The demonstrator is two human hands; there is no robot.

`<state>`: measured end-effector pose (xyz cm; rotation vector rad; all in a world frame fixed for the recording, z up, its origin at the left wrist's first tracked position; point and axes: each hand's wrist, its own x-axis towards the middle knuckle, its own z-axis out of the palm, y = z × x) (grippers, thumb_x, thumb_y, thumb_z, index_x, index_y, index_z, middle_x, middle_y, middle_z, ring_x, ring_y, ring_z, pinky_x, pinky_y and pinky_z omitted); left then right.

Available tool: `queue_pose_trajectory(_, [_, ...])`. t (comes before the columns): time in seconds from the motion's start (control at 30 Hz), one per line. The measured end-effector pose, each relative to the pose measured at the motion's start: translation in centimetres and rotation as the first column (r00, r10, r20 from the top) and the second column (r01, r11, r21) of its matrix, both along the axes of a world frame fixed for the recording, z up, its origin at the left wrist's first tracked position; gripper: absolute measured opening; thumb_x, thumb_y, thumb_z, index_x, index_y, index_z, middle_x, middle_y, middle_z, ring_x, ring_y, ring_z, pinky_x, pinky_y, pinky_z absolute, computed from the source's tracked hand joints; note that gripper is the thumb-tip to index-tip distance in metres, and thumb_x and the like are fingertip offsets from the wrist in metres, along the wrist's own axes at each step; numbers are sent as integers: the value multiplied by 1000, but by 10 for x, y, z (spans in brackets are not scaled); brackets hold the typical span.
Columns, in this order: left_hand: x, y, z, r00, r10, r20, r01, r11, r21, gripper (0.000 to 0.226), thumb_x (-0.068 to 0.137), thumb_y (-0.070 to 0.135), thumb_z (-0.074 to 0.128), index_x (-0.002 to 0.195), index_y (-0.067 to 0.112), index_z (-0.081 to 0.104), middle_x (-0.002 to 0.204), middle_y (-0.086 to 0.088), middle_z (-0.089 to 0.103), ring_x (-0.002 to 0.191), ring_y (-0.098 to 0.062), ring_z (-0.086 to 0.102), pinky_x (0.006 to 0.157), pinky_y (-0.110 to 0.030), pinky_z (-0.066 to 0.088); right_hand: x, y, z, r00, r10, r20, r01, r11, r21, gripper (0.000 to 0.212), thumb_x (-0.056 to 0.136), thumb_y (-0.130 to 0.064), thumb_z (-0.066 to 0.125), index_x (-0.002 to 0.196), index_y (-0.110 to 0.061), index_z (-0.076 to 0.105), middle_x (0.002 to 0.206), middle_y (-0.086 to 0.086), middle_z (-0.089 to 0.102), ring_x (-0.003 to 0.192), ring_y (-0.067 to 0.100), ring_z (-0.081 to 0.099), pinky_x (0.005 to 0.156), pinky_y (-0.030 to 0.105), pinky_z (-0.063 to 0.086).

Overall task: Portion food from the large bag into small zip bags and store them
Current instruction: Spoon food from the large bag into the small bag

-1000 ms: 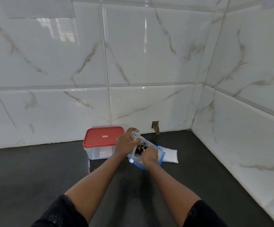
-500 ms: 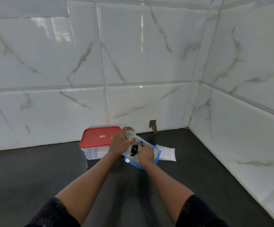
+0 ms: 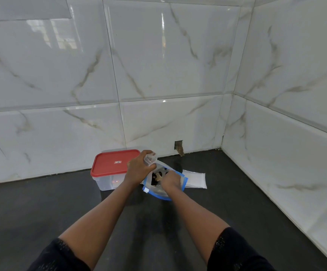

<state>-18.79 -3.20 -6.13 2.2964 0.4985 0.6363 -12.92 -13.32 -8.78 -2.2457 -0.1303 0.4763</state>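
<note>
Left hand grips small bag; right hand inside large bag (blue-edged).

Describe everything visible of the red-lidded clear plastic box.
The clear plastic box with a red lid stands upright on the dark countertop by the tiled wall. The lid is shut, flat, round-cornered, with a small label; another is on the front. The left hand overlaps its right edge; contact unclear.
</note>
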Motion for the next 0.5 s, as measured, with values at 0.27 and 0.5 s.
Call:
queue_pose_trajectory(0.27, [1,0,-2,1000,-4,-6,4,1000,6,43,75,21,71,116,20,55,109,0,66,93,-18,60,92,-46,47,-4,8,2,971,-128,-200,167,968,190,33,100,-11,39,130,-5,52,125,11,60,110,21,60,86,19,47])
queue_pose_trajectory(0.5, [3,0,-3,1000,-7,4,7,1000,10,42,75,21,71,114,21,56,104,0,66,93,-21,61,92,-50,46,-6,10,8,896,-253,-365,372,876,306,31,101,-11,38,127,-4,53,121,13,61,109,24,61,81,23,50])
